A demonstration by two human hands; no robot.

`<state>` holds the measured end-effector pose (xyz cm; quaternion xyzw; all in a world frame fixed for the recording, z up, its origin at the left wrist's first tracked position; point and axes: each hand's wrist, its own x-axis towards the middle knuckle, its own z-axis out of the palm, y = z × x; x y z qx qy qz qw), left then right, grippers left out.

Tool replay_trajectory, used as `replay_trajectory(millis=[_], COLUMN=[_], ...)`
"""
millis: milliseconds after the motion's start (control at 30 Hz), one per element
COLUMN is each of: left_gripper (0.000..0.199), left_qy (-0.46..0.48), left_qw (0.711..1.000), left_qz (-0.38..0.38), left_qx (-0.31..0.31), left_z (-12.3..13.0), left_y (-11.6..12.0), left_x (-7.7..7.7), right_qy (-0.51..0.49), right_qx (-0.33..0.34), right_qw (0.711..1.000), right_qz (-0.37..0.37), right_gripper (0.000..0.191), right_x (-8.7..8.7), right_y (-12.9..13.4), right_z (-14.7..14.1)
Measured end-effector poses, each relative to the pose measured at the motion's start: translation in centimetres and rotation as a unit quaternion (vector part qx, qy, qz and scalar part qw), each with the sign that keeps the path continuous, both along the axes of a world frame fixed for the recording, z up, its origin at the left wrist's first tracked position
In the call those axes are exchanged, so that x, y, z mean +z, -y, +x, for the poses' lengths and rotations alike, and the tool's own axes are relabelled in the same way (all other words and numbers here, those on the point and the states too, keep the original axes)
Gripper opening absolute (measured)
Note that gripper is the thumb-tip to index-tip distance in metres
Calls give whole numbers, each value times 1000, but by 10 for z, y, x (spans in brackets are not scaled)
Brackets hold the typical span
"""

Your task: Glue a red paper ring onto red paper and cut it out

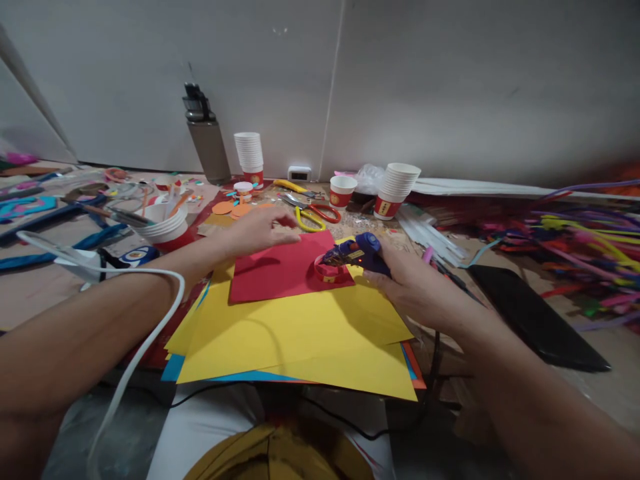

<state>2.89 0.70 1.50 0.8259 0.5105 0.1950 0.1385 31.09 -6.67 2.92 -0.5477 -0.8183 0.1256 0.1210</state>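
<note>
A red sheet [275, 267] lies on a stack of yellow sheets [240, 333], with blue and orange edges showing below. My right hand [400, 280] is closed round a dark blue glue gun [367, 252], whose front end is over a small red ring-shaped piece [329, 272] on the right part of the red sheet. Over the upper left of the red sheet, my left hand [263, 231] is held with its fingers apart and nothing visible in them.
Scissors [313, 217], yellow pliers [295, 188] and paper cups [343, 192] stand or lie behind the sheets. A black phone-like slab [540, 317] and colourful pipe cleaners [595, 253] lie right. At left are a cup of tools [165, 227] and a white cable [145, 360].
</note>
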Motion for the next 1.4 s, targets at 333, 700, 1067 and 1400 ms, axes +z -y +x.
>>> replay_trajectory(millis=[333,700,1067,1400], left_gripper=[75,77,64,66], left_qy=[212,284,249,248], left_qw=[937,916,929,922], left_qz=[-154,-209,-194,-221], left_qx=[-232,-194,-191,-200], left_z=[36,30,32,34], left_y=[-9,-5,-2,-3], left_x=[-31,-50,-48,-51], right_qy=[-26,-47,-56,-54], right_qx=[-4,-5,-40,-19], right_qw=[1000,999,997,998], right_qz=[-9,-27,-26,-32], right_gripper=[31,29,33,36], right_x=[-7,-17,-17,-19], right_y=[-6,-8,-4,-4], right_z=[6,10,16,17])
